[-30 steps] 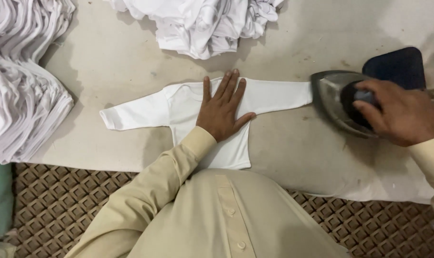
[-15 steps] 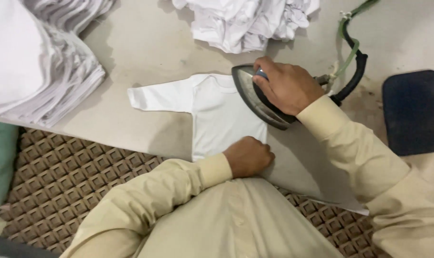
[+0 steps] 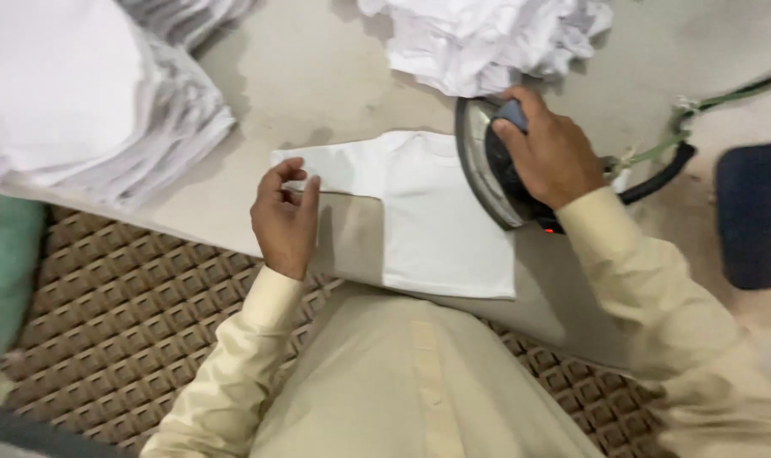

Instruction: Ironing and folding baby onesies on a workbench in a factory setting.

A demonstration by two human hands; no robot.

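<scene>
Fingers [image 3: 305, 182] of the left hand [image 3: 285, 222] pinch the left sleeve of the small white garment [image 3: 428, 212]; right hand [image 3: 553, 151] grips the iron [image 3: 491, 170].
Half a second ago the left hand was fisted at the near hem; the iron has shifted to the garment's right side on the tabletop [image 3: 334, 76]. Folded white stack [image 3: 88, 93] far left, crumpled pile [image 3: 487, 38] beyond, dark pad [image 3: 754, 212] right.

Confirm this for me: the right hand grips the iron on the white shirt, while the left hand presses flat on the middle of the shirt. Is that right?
Not quite. The right hand does grip the iron on the white shirt, but the left hand is not flat on its middle. The head view shows it at the shirt's sleeve end, fingers curled at the cuff.
</scene>
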